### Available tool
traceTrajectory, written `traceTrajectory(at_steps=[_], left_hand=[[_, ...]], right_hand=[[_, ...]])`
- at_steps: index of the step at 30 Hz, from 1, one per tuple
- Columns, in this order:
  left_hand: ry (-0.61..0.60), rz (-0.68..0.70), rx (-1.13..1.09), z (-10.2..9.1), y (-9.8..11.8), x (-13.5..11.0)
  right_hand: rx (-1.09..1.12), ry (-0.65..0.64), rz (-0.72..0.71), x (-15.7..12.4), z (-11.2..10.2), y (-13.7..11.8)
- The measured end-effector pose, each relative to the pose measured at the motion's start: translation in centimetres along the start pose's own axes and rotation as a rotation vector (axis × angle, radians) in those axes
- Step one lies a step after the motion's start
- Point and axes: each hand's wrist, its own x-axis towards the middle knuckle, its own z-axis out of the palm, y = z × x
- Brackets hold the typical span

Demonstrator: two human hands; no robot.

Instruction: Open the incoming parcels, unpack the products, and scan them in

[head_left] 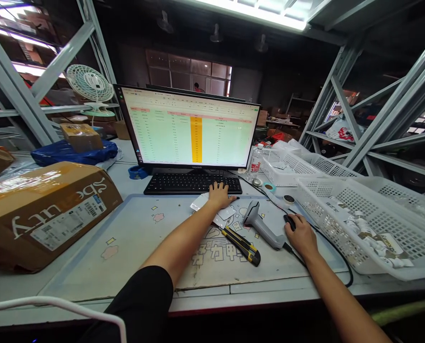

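Observation:
My left hand [219, 194] reaches over the right part of a black keyboard [177, 185], its fingers spread on the keys. White packets [224, 216] lie partly under that wrist. On the right, my right hand [301, 234] is wrapped over a black computer mouse [288, 221] on the desk mat [137, 247]. Between my arms lie a grey barcode scanner [264, 226] and a yellow-and-black utility knife [241, 245]. Behind the keyboard stands a monitor [162, 138] showing a spreadsheet with one orange column.
A brown cardboard box [55, 214] stands at the left. White perforated baskets [341, 228] with small bottles and packets line the right side. A plastic bottle [256, 159] is beside the monitor, and a small fan [90, 85] stands back left. Cables run near the mouse.

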Motion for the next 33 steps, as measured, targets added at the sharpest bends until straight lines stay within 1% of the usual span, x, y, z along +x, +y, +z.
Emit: traceTrajectory(at_steps=[4, 6, 8, 10, 13, 15, 17, 19, 20, 21, 22, 24, 27, 30, 33], left_hand=[[0.008, -0.001, -0.007, 0.0, 0.1, 0.0], [0.026, 0.002, -0.017, -0.4, 0.3, -0.1], [0.063, 0.006, -0.031, -1.5, 0.2, -0.2], [0.103, 0.011, -0.048, -3.0, -0.2, -0.4], [0.11, 0.044, -0.079, -5.4, -2.0, -1.7], [0.057, 0.114, -0.101, -6.2, -3.7, -3.5], [-0.064, 0.218, -0.099, -6.2, -5.4, -5.8], [-0.191, 0.275, -0.072, -5.3, -6.6, -8.3], [-0.218, 0.284, -0.066, -4.7, -7.0, -9.4], [-0.209, 0.286, -0.073, -4.1, -7.3, -10.4], [-0.166, 0.284, -0.099, -3.5, -7.5, -11.2], [-0.041, 0.268, -0.188, -2.5, -7.8, -12.0], [0.117, 0.181, -0.376, -1.9, -8.2, -11.9], [0.278, 0.063, -0.519, -2.2, -9.2, -11.5], [0.437, -0.059, -0.546, -3.1, -11.1, -11.3]], right_hand=[[0.014, -0.004, -0.014, 0.1, 0.1, 0.0], [0.022, -0.012, -0.017, 0.1, 0.0, 0.0], [0.024, -0.015, -0.016, 0.1, -0.1, 0.0], [0.026, -0.016, -0.019, 0.1, -0.2, 0.0], [0.023, -0.012, -0.023, 0.1, -0.1, 0.0], [0.021, 0.003, -0.033, 0.1, 0.0, 0.2], [0.018, 0.018, -0.046, 0.1, 0.2, 0.3], [0.02, 0.028, -0.056, 0.1, 0.3, 0.5], [0.02, 0.032, -0.057, 0.1, 0.4, 0.5], [0.02, 0.035, -0.056, 0.1, 0.4, 0.6], [0.021, 0.038, -0.055, 0.1, 0.5, 0.6], [0.02, 0.041, -0.054, 0.1, 0.5, 0.7], [0.012, 0.034, -0.054, 0.1, 0.5, 0.7], [0.004, 0.022, -0.051, 0.1, 0.4, 0.7], [0.005, 0.015, -0.058, 0.1, 0.4, 0.8]])
